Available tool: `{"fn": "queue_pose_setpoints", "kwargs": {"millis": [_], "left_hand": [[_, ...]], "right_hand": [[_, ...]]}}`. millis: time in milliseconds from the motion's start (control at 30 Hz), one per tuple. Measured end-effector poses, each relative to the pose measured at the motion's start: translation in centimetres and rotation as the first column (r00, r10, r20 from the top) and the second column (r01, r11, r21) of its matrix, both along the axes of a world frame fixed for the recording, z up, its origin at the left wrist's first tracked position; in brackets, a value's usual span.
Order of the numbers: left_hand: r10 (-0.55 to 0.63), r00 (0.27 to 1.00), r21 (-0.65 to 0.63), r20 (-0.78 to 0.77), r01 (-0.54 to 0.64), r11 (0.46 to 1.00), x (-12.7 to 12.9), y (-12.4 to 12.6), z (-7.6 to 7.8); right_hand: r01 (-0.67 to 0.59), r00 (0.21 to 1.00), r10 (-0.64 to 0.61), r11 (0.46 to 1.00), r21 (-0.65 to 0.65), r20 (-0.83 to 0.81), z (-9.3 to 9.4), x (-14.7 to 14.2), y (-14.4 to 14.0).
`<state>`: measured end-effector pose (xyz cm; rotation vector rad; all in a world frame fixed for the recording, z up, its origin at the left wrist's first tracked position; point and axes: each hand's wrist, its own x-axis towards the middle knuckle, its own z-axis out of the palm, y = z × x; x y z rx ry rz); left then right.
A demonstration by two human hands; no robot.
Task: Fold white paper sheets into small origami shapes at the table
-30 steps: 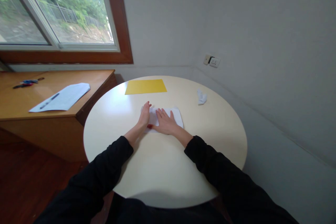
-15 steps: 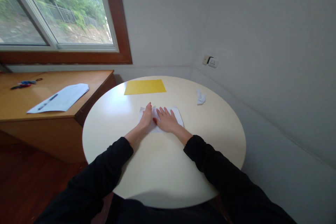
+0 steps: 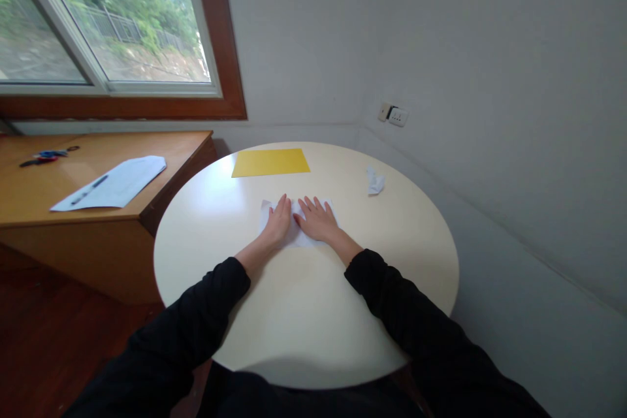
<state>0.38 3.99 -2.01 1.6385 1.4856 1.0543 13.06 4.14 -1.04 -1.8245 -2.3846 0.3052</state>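
A white sheet of paper lies folded on the round cream table, mostly covered by my hands. My left hand rests flat on its left part, fingers together and pointing away from me. My right hand lies flat on the right part with fingers spread. Both palms press down on the paper side by side, almost touching. Neither hand grips anything.
A yellow sheet lies at the table's far edge. A crumpled white scrap sits at the far right. To the left stands a wooden desk with a white paper and pen and scissors. Walls close behind and right.
My left hand turned from standing on its edge to lying flat on the paper. My right hand slid a little farther away and to the right.
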Motion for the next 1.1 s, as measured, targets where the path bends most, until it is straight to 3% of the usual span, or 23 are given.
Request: {"fn": "queue_pose_setpoints", "kwargs": {"millis": [133, 267, 500, 767, 1100], "left_hand": [[-0.054, 0.988, -0.010, -0.146, 0.053, 0.999, 0.2, -0.5, 0.3], [-0.093, 0.927, 0.013, -0.363, 0.105, 0.994, 0.2, -0.9, 0.2], [-0.138, 0.651, 0.043, -0.746, 0.254, 0.966, 0.0, -1.6, -0.4], [-0.151, 0.530, -0.022, -0.835, 0.243, 0.970, 0.3, -2.1, 0.2], [-0.149, 0.500, -0.025, -0.853, 0.246, 0.969, 0.1, -2.3, 0.1]], "right_hand": [[0.041, 0.999, -0.041, 0.999, 0.009, 0.021, -0.1, 0.1, 0.3], [0.101, 0.995, -0.101, 0.995, 0.021, 0.023, -0.5, 0.8, 1.0], [0.126, 0.991, -0.127, 0.992, 0.027, 0.031, -0.8, 1.3, 1.7], [0.197, 0.979, -0.198, 0.980, 0.024, 0.055, -0.8, 1.9, 2.4], [0.197, 0.979, -0.198, 0.980, 0.027, 0.052, -0.9, 1.9, 2.5]]}}
